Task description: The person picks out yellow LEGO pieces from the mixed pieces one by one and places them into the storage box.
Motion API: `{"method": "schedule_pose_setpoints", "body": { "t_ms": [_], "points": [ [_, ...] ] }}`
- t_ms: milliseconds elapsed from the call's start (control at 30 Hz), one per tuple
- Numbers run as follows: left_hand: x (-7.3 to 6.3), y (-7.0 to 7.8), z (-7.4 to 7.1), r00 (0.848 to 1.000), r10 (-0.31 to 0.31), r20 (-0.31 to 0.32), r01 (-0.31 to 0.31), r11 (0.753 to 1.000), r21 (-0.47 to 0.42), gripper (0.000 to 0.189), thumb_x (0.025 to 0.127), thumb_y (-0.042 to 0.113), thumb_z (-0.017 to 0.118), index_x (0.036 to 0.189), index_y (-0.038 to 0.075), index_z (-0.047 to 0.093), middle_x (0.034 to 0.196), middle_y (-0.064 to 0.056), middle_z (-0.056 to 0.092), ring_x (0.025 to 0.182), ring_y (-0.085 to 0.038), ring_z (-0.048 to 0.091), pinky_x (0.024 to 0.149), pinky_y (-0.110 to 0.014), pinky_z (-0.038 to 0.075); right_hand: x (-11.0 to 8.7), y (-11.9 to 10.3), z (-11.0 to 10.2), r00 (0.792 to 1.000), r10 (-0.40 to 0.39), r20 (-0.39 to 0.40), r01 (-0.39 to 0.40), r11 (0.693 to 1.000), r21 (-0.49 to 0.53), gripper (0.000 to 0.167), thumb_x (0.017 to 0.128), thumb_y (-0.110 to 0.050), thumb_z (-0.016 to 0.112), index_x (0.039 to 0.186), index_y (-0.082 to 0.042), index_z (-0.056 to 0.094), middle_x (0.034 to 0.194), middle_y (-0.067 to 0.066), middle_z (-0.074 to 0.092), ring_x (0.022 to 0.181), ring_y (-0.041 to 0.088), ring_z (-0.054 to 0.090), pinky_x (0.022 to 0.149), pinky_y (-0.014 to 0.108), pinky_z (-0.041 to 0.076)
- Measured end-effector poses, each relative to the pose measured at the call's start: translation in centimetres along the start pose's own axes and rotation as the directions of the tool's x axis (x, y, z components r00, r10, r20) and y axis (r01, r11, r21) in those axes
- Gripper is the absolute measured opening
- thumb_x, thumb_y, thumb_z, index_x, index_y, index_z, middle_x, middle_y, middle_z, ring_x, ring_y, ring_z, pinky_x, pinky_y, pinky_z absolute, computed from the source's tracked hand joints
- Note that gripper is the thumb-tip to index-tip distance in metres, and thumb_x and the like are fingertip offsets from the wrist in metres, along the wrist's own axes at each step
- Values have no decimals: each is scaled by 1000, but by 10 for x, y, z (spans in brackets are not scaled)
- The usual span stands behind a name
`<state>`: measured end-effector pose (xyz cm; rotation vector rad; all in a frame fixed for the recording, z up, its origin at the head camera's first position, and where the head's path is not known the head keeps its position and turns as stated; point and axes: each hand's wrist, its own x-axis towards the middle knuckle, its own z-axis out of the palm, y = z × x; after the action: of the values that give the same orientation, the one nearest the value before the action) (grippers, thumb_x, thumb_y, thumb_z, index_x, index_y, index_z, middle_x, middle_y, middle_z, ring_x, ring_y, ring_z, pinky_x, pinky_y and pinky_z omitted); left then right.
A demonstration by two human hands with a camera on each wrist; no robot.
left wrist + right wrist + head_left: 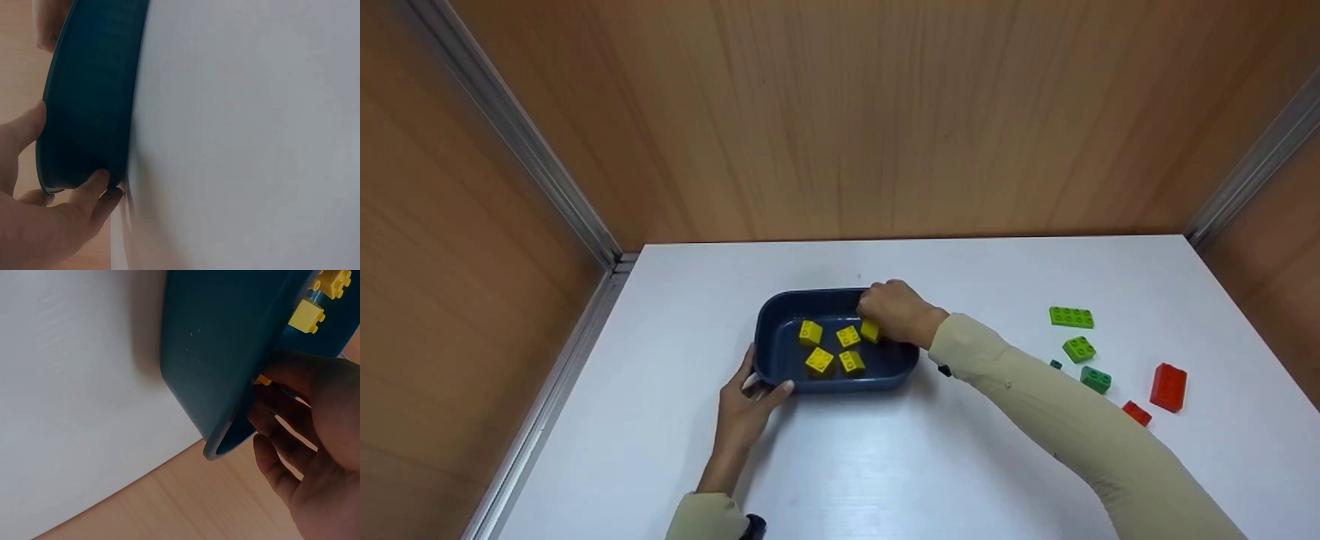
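A dark blue rectangular tray (832,385) stands on the white table with several yellow toy bricks (819,361) inside. My left hand (742,412) grips the tray's near left corner; in the left wrist view, the thumb and fingers of the left hand (62,222) bear on its wall. Reaching over the right side, my right hand (896,309) has its fingers down inside the tray, at a yellow brick (870,330). In the right wrist view, the right hand (315,416) pinches that yellow brick (262,380) between thumb and fingers, mostly hidden by the rim.
Right of the tray lie a long light green brick (1071,317), a shorter light green one (1079,349), dark green bricks (1095,379), a large red brick (1168,388) and a smaller red one (1137,413), partly behind my right sleeve (1065,405). Wooden panels (885,120) enclose the table.
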<state>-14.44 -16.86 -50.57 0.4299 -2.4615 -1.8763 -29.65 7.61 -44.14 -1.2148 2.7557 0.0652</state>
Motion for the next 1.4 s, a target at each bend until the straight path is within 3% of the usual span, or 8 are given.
{"method": "schedule_pose_setpoints", "body": {
  "t_ms": [167,400,700,1133,1400],
  "points": [
    [-1,1,1,1000,11,3,-11,1000,-10,92,94,13,80,169,12,27,163,-26,40,142,-49,50,115,-51,48,1,1,3,1000,7,2,-7,1000,27,22,99,-10,75,120,-3,79,108,12,79,90,25,70,97,41,62],
    [-3,1,0,999,50,14,-49,998,-32,92,94,13,80,168,9,26,163,-28,39,143,-51,47,116,-54,47,2,2,6,1000,17,12,-16,1000,-26,20,99,-10,76,118,-5,79,108,11,79,94,25,73,94,41,62],
    [-1,-1,3,999,39,-8,-39,999,-9,92,93,12,81,168,9,28,161,-27,42,141,-49,50,114,-52,49,2,1,10,999,32,24,-31,999,-37,21,100,-12,74,119,-4,79,107,11,79,89,24,70,94,43,62],
    [-3,1,0,999,29,14,-29,999,-19,92,94,14,81,168,12,27,163,-27,41,141,-50,50,115,-54,47,0,3,13,998,41,50,-42,999,6,24,100,-15,76,122,-5,78,110,10,80,90,23,70,97,41,61],
    [-2,-1,0,998,54,15,-54,998,-27,92,93,12,80,168,10,27,162,-28,40,143,-51,49,117,-53,46,-12,8,8,1000,20,-19,-18,995,102,31,97,-13,80,126,-3,77,115,12,78,106,26,74,98,43,61]
  ]
}}
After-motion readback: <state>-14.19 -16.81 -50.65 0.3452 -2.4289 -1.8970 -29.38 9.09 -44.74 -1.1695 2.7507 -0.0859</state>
